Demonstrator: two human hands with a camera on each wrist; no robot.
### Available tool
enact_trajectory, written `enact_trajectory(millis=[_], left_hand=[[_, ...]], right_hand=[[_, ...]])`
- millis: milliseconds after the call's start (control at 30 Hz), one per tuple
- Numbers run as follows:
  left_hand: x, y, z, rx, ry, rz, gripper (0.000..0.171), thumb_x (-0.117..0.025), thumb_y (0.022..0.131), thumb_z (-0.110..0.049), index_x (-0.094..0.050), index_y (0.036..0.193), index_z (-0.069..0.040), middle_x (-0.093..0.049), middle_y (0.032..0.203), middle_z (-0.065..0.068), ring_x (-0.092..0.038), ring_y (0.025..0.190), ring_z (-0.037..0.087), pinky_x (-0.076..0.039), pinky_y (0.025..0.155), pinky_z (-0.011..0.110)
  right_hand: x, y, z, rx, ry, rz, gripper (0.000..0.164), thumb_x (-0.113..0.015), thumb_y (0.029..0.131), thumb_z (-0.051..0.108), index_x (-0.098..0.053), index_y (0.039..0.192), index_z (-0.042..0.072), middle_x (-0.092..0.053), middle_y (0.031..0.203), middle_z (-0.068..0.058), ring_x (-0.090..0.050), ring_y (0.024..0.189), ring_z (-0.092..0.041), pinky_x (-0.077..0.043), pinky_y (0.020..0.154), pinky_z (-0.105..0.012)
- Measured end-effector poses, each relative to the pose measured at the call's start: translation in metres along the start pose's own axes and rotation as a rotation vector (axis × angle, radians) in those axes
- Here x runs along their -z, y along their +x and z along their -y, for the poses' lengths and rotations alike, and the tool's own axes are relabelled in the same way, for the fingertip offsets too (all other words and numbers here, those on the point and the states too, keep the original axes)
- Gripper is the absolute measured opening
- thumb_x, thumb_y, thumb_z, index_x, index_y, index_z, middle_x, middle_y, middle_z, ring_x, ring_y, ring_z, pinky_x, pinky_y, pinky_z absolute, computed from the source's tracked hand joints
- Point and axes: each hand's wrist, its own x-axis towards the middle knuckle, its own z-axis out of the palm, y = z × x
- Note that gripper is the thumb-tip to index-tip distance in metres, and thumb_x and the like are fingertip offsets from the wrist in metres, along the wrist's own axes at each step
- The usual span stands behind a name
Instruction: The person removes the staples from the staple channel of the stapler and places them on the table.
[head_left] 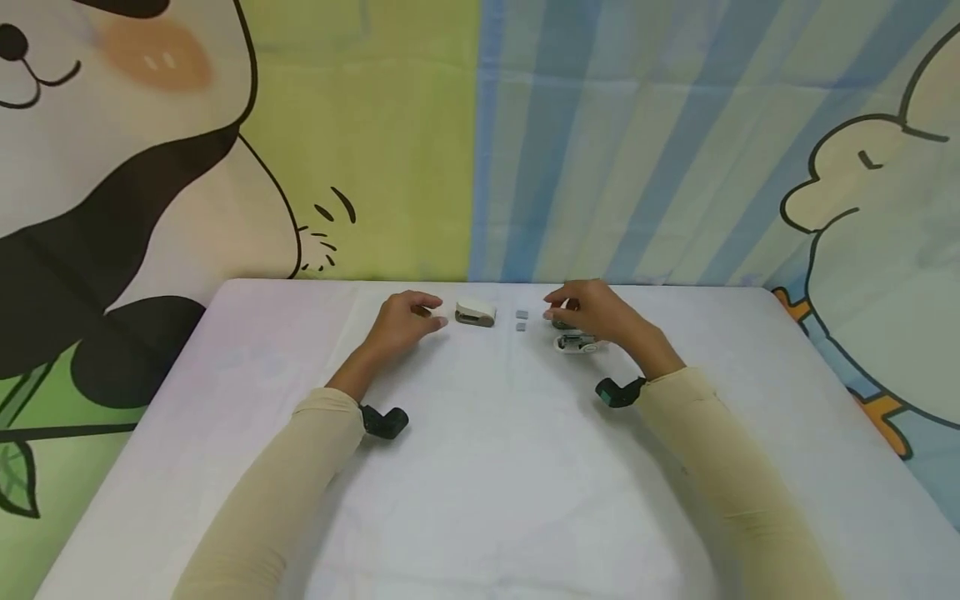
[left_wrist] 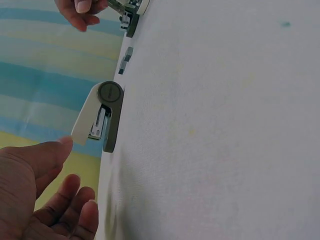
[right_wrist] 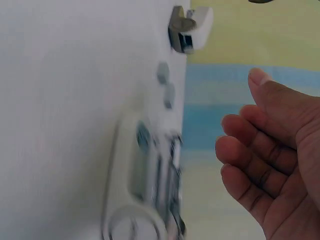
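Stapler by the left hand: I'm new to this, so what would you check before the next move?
1. Stapler upright: ok.
2. Left hand has a grip on it: not ok, the hand holds nothing.
3. Right hand free: ok, it holds nothing.
4. Two small grey blocks clear of the stapler: ok, they lie apart from it.
5. Staples loaded inside the stapler: cannot tell.

The left arm [head_left: 277,492] and right arm [head_left: 738,475] reach forward in pale sleeves, slanting inward, wrists bare beyond the cuffs. The left hand [head_left: 399,323] holds its thumb [left_wrist: 47,156] straight, apart from its loosely bent fingers [left_wrist: 66,200]. The right hand [head_left: 594,308] has relaxed, curved fingers [right_wrist: 242,152], its thumb extended above them. The hands are well apart.
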Motion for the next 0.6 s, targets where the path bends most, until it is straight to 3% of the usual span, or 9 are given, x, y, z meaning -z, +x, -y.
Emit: enact_trajectory(millis=[333, 600], left_hand=[[-0.007, 0.013, 0.011, 0.012, -0.065, 0.013, 0.058, -0.079, 0.083, -0.016, -0.056, 0.136, -0.004, -0.057, 0.135, 0.01, -0.052, 0.123, 0.024, -0.039, 0.101, 0.039], [-0.015, 0.02, 0.004, 0.021, -0.115, 0.133, 0.076, -0.079, 0.082, -0.015, -0.041, 0.148, -0.006, -0.043, 0.148, 0.01, -0.041, 0.134, 0.023, -0.037, 0.104, 0.038]], right_hand=[[-0.038, 0.044, 0.017, 0.046, 0.144, -0.001, 0.054, -0.073, 0.089, 0.027, -0.058, 0.132, 0.0, -0.061, 0.124, -0.014, -0.061, 0.104, -0.025, -0.05, 0.085, -0.04], [-0.054, 0.059, 0.012, -0.003, 0.137, -0.014, 0.064, -0.077, 0.085, 0.029, -0.054, 0.137, -0.001, -0.06, 0.127, -0.015, -0.06, 0.11, -0.028, -0.049, 0.09, -0.039]])
